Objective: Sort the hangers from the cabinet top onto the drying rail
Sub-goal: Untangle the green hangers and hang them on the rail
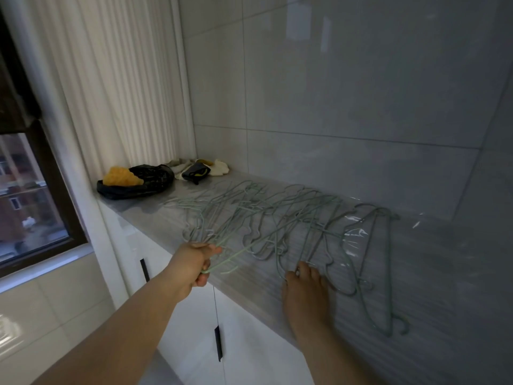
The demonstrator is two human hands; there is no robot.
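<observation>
Glossy cabinet top [433, 276]: left hand [194, 266] grips thin wire hangers [249, 215]; right hand [304, 290] (blurred) seemingly flat.

Hangers [266, 226] on cabinet top [433, 273], bag [138, 182] far left.

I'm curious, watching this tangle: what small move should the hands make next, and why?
Probably draw the left hand slowly back, to slide its hanger out of the pile. That hand already grips one hanger at the front edge of the cabinet top, where it crosses others. The right hand rests on neighbouring hangers and may hold them down.
</observation>
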